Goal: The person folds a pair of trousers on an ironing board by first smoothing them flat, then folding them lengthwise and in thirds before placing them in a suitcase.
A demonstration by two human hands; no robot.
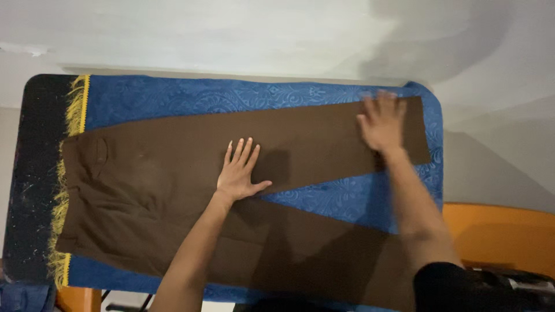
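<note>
On blue-covered table: left hand (238,173) flat, fingers spread, palm down on brown trousers (173,190) near crotch where legs part, grasping nothing. Right hand (381,124) open, slightly blurred, pressed on far leg close to hem. Trousers lie lengthwise left to right, waistband at left, legs splayed rightward; both hands touching. Fabric smooth, matte, flat. Cloth (231,92) embossed blue, yellow fringe (75,104) at left end.

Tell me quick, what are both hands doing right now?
Left hand: open, flat on the brown trousers, holding nothing.
Right hand: open, fingers spread, pressing the upper trouser leg, slightly blurred.
</note>
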